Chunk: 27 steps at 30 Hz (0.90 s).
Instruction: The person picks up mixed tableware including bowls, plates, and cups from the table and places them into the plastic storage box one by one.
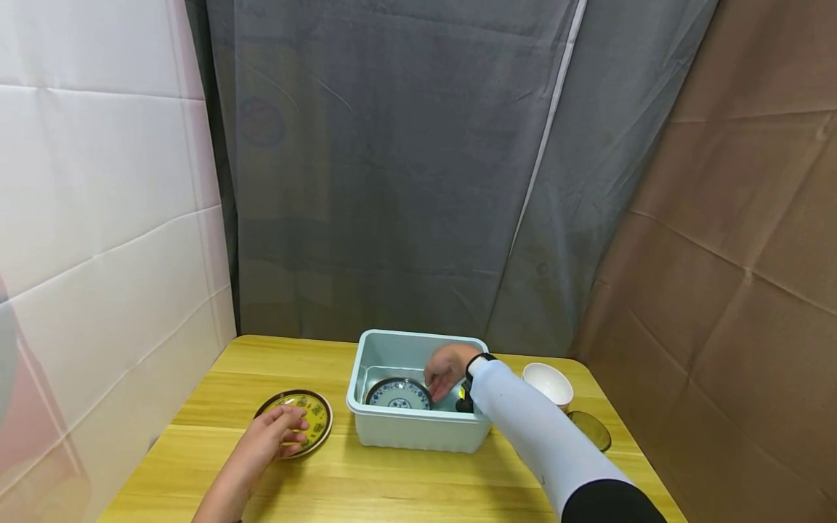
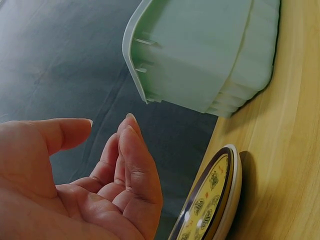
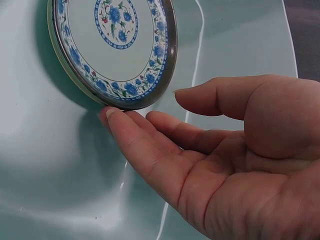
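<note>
A blue-flowered plate (image 1: pixel 399 394) with a dark rim lies inside the pale green plastic basin (image 1: pixel 418 430). My right hand (image 1: pixel 447 369) reaches into the basin. In the right wrist view its fingertips (image 3: pixel 114 116) are at the plate's edge, while the thumb stands apart from it. My left hand (image 1: pixel 269 434) is over the yellow patterned plate (image 1: pixel 315 411) left of the basin. The left wrist view shows loosely bent fingers with nothing between them and the thumb, and the yellow plate (image 2: pixel 206 207) seems to rest on a paler piece of dishware.
White bowls (image 1: pixel 549 383) stand on the table (image 1: pixel 392 487) to the right of the basin. A dark translucent dish (image 1: pixel 591 430) lies near them, partly behind the right sleeve. Grey curtain (image 1: pixel 392 181) hangs behind the table, with cloth walls on both sides.
</note>
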Available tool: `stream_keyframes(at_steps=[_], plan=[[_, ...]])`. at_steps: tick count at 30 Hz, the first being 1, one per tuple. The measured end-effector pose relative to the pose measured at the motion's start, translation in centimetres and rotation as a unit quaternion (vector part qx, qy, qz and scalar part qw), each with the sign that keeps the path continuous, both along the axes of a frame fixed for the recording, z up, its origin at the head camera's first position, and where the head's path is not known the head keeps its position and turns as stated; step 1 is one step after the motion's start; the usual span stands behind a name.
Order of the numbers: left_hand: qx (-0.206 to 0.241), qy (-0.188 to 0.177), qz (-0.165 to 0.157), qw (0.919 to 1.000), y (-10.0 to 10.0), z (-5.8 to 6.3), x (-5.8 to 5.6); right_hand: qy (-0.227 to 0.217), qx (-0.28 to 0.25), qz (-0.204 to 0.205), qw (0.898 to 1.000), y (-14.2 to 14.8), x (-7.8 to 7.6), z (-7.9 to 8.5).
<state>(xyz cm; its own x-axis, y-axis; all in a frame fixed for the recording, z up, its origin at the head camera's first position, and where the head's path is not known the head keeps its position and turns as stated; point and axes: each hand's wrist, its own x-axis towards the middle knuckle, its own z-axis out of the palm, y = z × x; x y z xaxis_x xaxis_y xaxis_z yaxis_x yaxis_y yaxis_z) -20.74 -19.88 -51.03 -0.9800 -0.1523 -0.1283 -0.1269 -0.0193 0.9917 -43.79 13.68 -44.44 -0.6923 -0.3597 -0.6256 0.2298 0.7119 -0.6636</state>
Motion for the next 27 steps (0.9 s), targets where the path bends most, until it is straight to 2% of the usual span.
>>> stream_keyframes(at_steps=[4,8,14,20,27], plan=[[0.001,0.001,-0.001,1.0000,0.2,0.0,-0.2,-0.006,0.000,0.007,1.000,0.3,-0.1,0.2],[0.005,-0.001,-0.003,1.0000,0.3,0.0,-0.4,0.008,0.008,0.016,1.000,0.9,-0.1,0.9],[0.008,0.000,-0.006,0.9999,0.4,0.2,-0.8,0.049,0.005,0.026,0.998,2.0,0.5,3.4],[0.001,-0.003,-0.021,0.9998,0.8,0.6,-1.1,0.114,-0.045,0.032,0.992,4.1,2.3,5.4],[-0.014,-0.001,-0.030,0.9995,1.1,1.1,-1.1,0.176,-0.095,0.013,0.980,7.0,5.3,6.0]])
